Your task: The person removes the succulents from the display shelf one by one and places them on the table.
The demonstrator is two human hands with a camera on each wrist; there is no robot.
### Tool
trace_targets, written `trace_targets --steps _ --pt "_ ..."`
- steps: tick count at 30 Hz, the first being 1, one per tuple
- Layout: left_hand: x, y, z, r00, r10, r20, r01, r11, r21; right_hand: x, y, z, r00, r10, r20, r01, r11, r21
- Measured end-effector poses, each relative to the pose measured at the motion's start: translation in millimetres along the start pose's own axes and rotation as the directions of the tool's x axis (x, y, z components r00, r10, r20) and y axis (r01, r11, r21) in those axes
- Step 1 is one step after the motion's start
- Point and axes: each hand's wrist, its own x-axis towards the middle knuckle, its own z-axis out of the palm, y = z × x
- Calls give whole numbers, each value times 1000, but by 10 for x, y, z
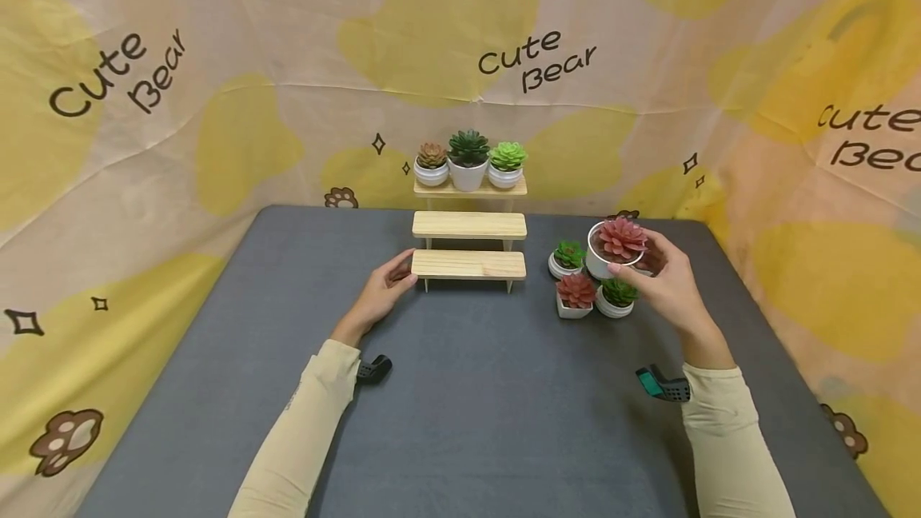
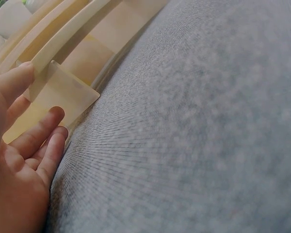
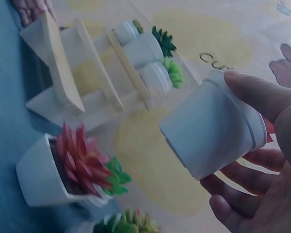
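A three-tier wooden shelf (image 1: 469, 264) stands at the back of the table. My left hand (image 1: 380, 292) touches the left end of its lowest tier, with loosely extended fingers beside the clear side support (image 2: 63, 92). My right hand (image 1: 667, 276) holds a round white pot (image 3: 213, 128) with a red succulent (image 1: 622, 240) by its rim, thumb on one side and fingers on the other. This pot is raised off the table, close above several smaller potted succulents, among them a red one in a square pot (image 1: 575, 296) and a green one (image 1: 615, 296).
On the top tier sit a brownish succulent (image 1: 432, 164), a dark green one (image 1: 468, 160) and a bright green one (image 1: 507, 165), all in white pots. Another green succulent (image 1: 567, 259) stands right of the shelf. A printed cloth (image 1: 288, 38) hangs behind the grey table (image 1: 460, 422).
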Motion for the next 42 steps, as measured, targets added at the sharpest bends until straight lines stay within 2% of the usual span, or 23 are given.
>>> trace_targets --steps 8,14,22,34,42 --pt "0 3 2 1000 4 -6 -4 1000 24 -38 120 -160 999 43 -27 -43 999 -19" --pt "-2 -16 -4 1000 0 -7 0 1000 23 -58 238 -242 997 61 -54 -61 998 10" --pt "5 -3 -13 1000 -6 -11 6 1000 -2 -72 351 -345 994 78 -72 -79 997 -1" --pt "14 14 -5 1000 -9 -10 9 1000 -6 -195 572 -552 985 169 -36 -169 986 11" --pt "-10 59 12 1000 -7 -10 7 1000 -4 -259 679 -687 969 247 -11 -247 966 -81"
